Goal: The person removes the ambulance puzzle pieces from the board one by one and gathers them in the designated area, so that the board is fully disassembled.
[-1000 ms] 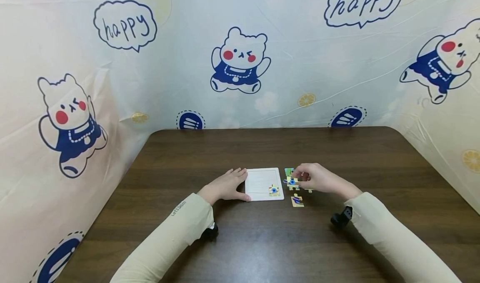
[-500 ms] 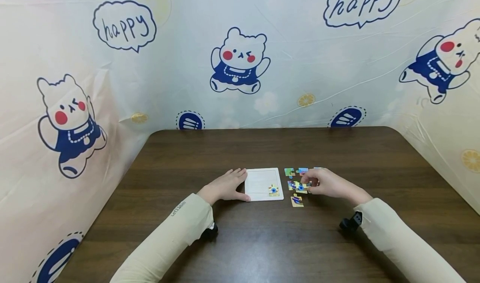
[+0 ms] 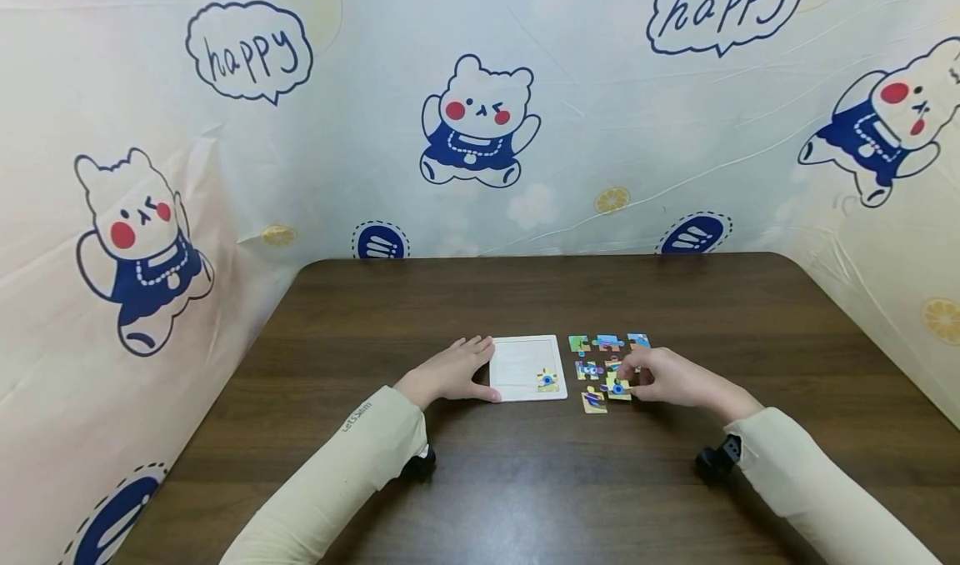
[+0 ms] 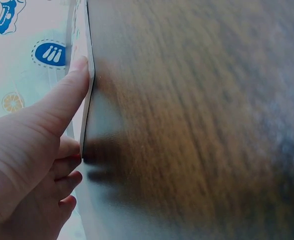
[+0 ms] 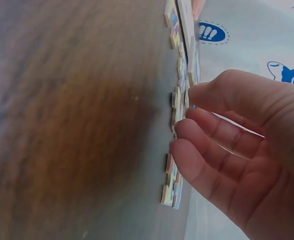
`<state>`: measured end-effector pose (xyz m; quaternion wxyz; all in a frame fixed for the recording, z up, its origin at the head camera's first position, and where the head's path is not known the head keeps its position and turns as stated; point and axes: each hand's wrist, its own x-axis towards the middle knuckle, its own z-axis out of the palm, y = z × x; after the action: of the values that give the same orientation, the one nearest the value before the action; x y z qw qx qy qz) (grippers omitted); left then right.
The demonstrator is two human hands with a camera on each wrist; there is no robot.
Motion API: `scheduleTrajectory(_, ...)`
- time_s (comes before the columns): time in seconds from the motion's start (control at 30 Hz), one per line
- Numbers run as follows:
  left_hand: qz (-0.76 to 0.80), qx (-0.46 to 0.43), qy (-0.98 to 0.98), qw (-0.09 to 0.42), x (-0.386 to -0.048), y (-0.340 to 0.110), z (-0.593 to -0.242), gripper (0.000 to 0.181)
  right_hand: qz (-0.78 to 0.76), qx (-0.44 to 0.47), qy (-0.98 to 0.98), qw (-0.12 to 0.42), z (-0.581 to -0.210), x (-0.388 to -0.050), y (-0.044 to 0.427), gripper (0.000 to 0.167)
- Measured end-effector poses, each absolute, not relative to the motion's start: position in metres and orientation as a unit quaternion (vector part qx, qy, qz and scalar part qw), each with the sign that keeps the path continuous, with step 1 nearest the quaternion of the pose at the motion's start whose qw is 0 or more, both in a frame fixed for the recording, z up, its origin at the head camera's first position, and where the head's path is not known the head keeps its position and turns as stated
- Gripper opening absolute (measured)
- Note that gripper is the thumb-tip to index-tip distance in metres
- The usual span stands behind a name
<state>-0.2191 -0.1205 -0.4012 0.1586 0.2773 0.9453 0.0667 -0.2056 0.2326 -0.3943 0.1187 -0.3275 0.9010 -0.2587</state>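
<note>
My left hand [image 3: 450,371] rests on the left edge of a white puzzle tray [image 3: 516,363], its fingers stretched along the far side and thumb at the near corner. In the left wrist view the thumb [image 4: 69,92] lies on the tray's rim. One yellow jigsaw piece with a blue round spot [image 3: 547,380] sits in the tray's near right corner. To the right, my right hand [image 3: 667,376] pinches another yellow jigsaw piece with a blue spot [image 3: 617,388] between thumb and fingertips, over the loose pieces. Seen from the right wrist, this piece [image 5: 193,67] is tilted up above the others.
Loose jigsaw pieces lie in rough rows right of the tray, including a green one [image 3: 579,344], a blue-pink one [image 3: 608,342], a purple one [image 3: 588,371] and a tan one [image 3: 594,402]. My right hand partly covers some. The brown table [image 3: 480,482] meets a patterned cloth behind.
My right hand has moved rightward across the loose pieces with the yellow piece in its grip, uncovering the far row. The left hand and the tray have stayed put.
</note>
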Motion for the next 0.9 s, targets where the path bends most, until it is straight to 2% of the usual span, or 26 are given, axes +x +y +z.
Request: scheduleTrajectory(0.9,0.063,0.278,0.946,0.156,-0.2201,-0.1208,-0.4019,0.092,-0.248,-0.33,0.9,0.142,-0.397,-0.1996,0.2377,0.016)
